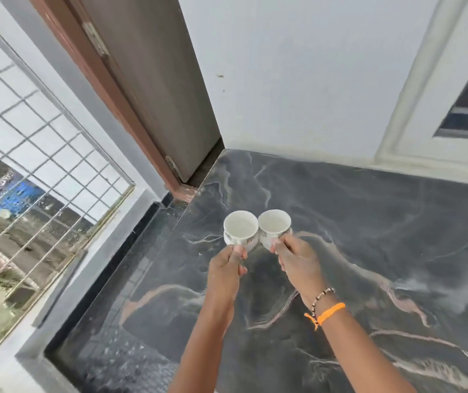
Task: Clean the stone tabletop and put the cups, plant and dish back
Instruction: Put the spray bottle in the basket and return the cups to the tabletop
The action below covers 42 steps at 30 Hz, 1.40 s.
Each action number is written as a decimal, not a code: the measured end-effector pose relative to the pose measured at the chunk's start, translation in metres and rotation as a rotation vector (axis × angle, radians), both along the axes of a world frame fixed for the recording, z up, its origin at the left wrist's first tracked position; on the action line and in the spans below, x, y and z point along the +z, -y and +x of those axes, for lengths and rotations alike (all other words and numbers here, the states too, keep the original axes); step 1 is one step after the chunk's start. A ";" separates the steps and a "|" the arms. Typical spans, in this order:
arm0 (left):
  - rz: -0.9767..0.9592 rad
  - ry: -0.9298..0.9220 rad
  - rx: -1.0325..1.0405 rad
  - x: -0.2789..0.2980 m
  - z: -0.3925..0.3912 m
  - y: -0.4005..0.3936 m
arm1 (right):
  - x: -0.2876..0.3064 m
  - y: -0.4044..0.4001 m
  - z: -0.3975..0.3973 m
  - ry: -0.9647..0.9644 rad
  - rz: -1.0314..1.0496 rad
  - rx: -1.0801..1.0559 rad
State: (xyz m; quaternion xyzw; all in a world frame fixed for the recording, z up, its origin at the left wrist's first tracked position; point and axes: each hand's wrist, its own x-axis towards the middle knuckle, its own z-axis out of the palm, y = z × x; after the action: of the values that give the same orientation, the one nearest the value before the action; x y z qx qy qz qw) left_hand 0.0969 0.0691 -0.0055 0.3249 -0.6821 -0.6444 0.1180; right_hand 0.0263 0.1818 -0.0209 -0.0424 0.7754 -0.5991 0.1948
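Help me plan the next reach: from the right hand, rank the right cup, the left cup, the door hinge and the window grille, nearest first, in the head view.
From the right hand:
1. Right cup, pinched in it.
2. Left cup, just leftward.
3. Door hinge, lower one, beyond the tabletop corner.
4. Window grille, far left.

head: 1 view | looks forward and down, close over stone tabletop (369,222) | wide-angle

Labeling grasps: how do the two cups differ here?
The left cup is pinched by the left hand and sits nearer the stone tabletop's left edge; the right cup is pinched by the right hand, further in. Both are white, empty, upright, patterned, rims almost touching.
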 end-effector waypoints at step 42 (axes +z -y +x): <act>0.033 0.048 -0.505 -0.096 -0.235 0.255 | -0.074 0.239 -0.161 -0.074 0.185 -0.493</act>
State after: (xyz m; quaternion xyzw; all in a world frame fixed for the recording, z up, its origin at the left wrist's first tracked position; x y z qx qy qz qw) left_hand -0.1386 -0.1856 -0.1013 0.1615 -0.7337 -0.6565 -0.0683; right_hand -0.1347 -0.0575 -0.0949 0.1439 0.8204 -0.5532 0.0176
